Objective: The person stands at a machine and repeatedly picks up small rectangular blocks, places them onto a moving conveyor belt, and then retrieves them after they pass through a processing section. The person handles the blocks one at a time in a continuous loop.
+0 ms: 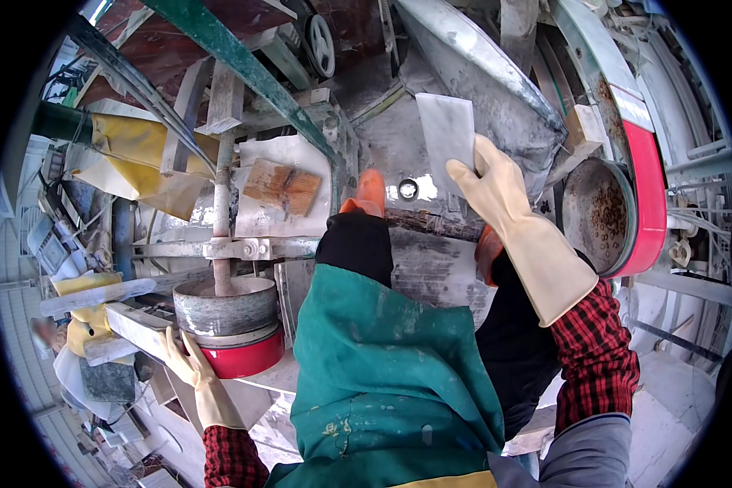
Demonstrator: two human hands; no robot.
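In my right hand (pixel 496 183), in a cream rubber glove, is a thin white-grey marble tile (pixel 443 134), gripped by its lower right corner between thumb and fingers. The tile is tilted up above the floor in front of me. At the lower left my left hand (pixel 191 370), gloved the same way, has its fingers stretched out and apart. They lie against the end of a pale flat strip (pixel 138 325), beside the red belt (pixel 244 358) around a grey metal drum (pixel 225 309). Whether they press on the strip or only rest there I cannot tell.
At right, another drum (pixel 600 215) carries a wide red belt (pixel 647 199). A green metal frame (pixel 244 73) crosses the upper left. A wooden block (pixel 281 187) lies on a pale sheet. A grey trough-like panel (pixel 488 65) stands ahead, and a dark beam (pixel 431 224) lies between my orange boots (pixel 371 191).
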